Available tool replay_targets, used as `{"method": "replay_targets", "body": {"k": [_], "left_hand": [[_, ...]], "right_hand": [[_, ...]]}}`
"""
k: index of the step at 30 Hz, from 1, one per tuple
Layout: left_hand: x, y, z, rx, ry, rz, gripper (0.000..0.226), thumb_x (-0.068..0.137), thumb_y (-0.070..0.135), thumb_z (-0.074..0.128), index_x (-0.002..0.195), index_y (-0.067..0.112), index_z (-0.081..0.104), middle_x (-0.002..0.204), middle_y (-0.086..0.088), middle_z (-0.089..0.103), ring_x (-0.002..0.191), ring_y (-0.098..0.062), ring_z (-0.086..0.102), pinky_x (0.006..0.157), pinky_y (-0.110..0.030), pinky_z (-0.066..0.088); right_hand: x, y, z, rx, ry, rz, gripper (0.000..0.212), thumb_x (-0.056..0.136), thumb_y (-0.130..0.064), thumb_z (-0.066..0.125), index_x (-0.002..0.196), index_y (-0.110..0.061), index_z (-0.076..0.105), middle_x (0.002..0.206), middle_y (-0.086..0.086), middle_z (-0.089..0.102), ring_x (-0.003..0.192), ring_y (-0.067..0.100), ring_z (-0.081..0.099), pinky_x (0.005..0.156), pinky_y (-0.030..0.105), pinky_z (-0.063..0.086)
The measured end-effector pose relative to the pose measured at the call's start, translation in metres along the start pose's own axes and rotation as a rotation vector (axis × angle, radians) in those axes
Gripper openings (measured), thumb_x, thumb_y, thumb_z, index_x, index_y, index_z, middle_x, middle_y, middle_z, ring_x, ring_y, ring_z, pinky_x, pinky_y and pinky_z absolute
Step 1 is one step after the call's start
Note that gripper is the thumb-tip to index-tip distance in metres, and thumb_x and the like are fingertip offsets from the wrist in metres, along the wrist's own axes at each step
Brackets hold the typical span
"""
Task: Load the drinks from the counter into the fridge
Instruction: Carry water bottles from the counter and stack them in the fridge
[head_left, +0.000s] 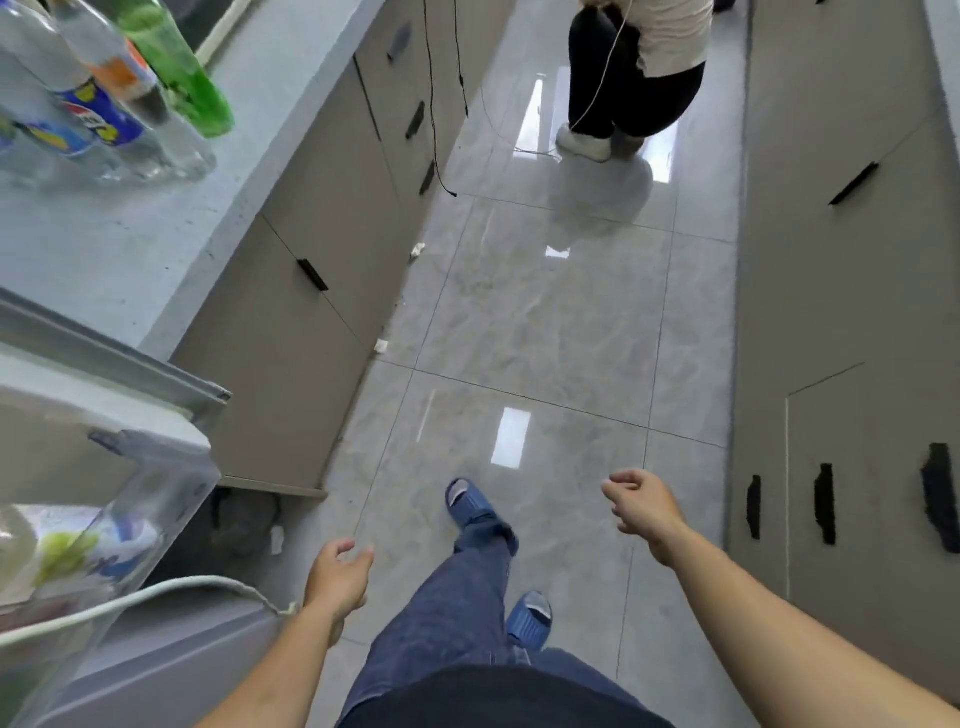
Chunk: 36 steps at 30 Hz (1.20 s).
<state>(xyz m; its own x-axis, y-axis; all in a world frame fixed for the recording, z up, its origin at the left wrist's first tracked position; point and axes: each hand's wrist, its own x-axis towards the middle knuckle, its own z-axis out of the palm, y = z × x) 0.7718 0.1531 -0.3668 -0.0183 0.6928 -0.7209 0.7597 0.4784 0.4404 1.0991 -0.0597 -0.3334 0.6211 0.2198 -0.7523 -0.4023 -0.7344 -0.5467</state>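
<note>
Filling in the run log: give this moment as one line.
left hand: empty | right hand: empty | bottles: on counter | fridge door: open | phase: between loads

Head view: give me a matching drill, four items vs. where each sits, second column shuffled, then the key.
Items:
1. green bottle
2. left hand
3. right hand
4. fridge door shelf

Places:
A. lower left, holding a few bottles
B. on the counter, top left
C. empty, over the floor near the right-side cabinets
D. empty, low beside the fridge door

Pairs: 1-B, 2-D, 3-C, 4-A
</note>
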Motion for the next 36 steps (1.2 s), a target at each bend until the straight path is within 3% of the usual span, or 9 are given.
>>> {"method": "replay_targets", "body": {"k": [6, 10, 13, 18, 22, 25, 28, 31, 36], "left_hand": [[0.039, 0.034, 0.006, -0.063, 0.052, -0.156, 0.037, 0.097, 0.016, 0.057, 0.133, 0.009, 0.05, 0.124, -0.018, 0.057, 0.106, -0.037, 0.058, 0.083, -0.044, 0.056], [0.062, 0.081, 0.0, -0.12, 0.083, -0.189, 0.037, 0.097, 0.016, 0.056, 0.133, 0.01, 0.051, 0.116, -0.016, 0.057, 0.096, -0.033, 0.058, 0.073, -0.037, 0.053], [0.082, 0.127, -0.003, -0.21, 0.073, -0.156, 0.038, 0.097, 0.019, 0.058, 0.133, 0.012, 0.052, 0.116, -0.015, 0.058, 0.091, -0.03, 0.058, 0.074, -0.037, 0.053], [0.1, 0.188, -0.01, -0.365, 0.125, -0.088, 0.034, 0.093, 0.022, 0.062, 0.126, 0.014, 0.056, 0.101, -0.004, 0.06, 0.077, -0.016, 0.058, 0.058, -0.026, 0.05], [0.112, 0.218, -0.009, -0.433, 0.158, -0.138, 0.033, 0.093, 0.024, 0.061, 0.125, 0.018, 0.056, 0.112, -0.005, 0.061, 0.086, -0.018, 0.061, 0.055, -0.025, 0.049], [0.116, 0.226, -0.009, -0.454, 0.212, -0.187, 0.034, 0.094, 0.027, 0.06, 0.126, 0.018, 0.055, 0.113, -0.005, 0.06, 0.089, -0.019, 0.062, 0.069, -0.033, 0.058], [0.114, 0.228, -0.007, -0.45, 0.271, -0.288, 0.035, 0.095, 0.028, 0.06, 0.127, 0.018, 0.054, 0.12, -0.009, 0.06, 0.103, -0.028, 0.062, 0.092, -0.045, 0.056], [0.105, 0.234, 0.001, -0.461, 0.332, -0.395, 0.031, 0.095, 0.03, 0.061, 0.123, 0.017, 0.056, 0.119, -0.013, 0.063, 0.102, -0.032, 0.063, 0.091, -0.045, 0.056], [0.096, 0.254, 0.011, -0.599, 0.431, -0.53, 0.035, 0.094, 0.027, 0.065, 0.123, 0.011, 0.057, 0.112, -0.022, 0.068, 0.103, -0.039, 0.066, 0.09, -0.046, 0.054]], "right_hand": [[0.058, -0.103, 0.018, -0.102, -0.075, -0.081, 0.023, 0.09, -0.02, 0.064, 0.111, -0.012, 0.06, 0.09, 0.003, 0.061, 0.07, 0.021, 0.054, 0.061, 0.031, 0.047], [0.085, -0.158, 0.022, -0.241, -0.076, -0.093, 0.021, 0.091, -0.019, 0.064, 0.109, -0.01, 0.062, 0.09, 0.006, 0.062, 0.069, 0.021, 0.053, 0.059, 0.03, 0.046], [0.108, -0.196, 0.027, -0.335, -0.095, -0.121, 0.02, 0.093, -0.02, 0.065, 0.11, -0.01, 0.062, 0.086, 0.006, 0.062, 0.069, 0.021, 0.054, 0.057, 0.03, 0.046], [0.143, -0.245, 0.041, -0.48, -0.141, -0.133, 0.019, 0.093, -0.021, 0.064, 0.11, -0.012, 0.06, 0.089, 0.009, 0.065, 0.076, 0.023, 0.058, 0.062, 0.033, 0.05], [0.181, -0.282, 0.055, -0.571, -0.194, -0.145, 0.02, 0.093, -0.022, 0.065, 0.109, -0.011, 0.061, 0.091, 0.008, 0.065, 0.076, 0.024, 0.059, 0.058, 0.031, 0.049], [0.208, -0.312, 0.069, -0.637, -0.244, -0.144, 0.02, 0.094, -0.023, 0.064, 0.111, -0.011, 0.06, 0.094, 0.011, 0.065, 0.078, 0.026, 0.06, 0.06, 0.033, 0.051], [0.229, -0.349, 0.086, -0.7, -0.3, -0.137, 0.019, 0.093, -0.022, 0.064, 0.105, -0.008, 0.061, 0.08, 0.011, 0.062, 0.066, 0.024, 0.053, 0.054, 0.028, 0.045], [0.24, -0.39, 0.109, -0.746, -0.377, -0.191, 0.013, 0.088, -0.013, 0.065, 0.096, -0.003, 0.063, 0.062, 0.007, 0.05, 0.055, 0.021, 0.043, 0.047, 0.024, 0.035], [0.234, -0.457, 0.168, -0.81, -0.548, -0.355, 0.013, 0.089, -0.015, 0.066, 0.101, -0.011, 0.065, 0.071, 0.004, 0.065, 0.056, 0.02, 0.054, 0.054, 0.028, 0.046]]}}
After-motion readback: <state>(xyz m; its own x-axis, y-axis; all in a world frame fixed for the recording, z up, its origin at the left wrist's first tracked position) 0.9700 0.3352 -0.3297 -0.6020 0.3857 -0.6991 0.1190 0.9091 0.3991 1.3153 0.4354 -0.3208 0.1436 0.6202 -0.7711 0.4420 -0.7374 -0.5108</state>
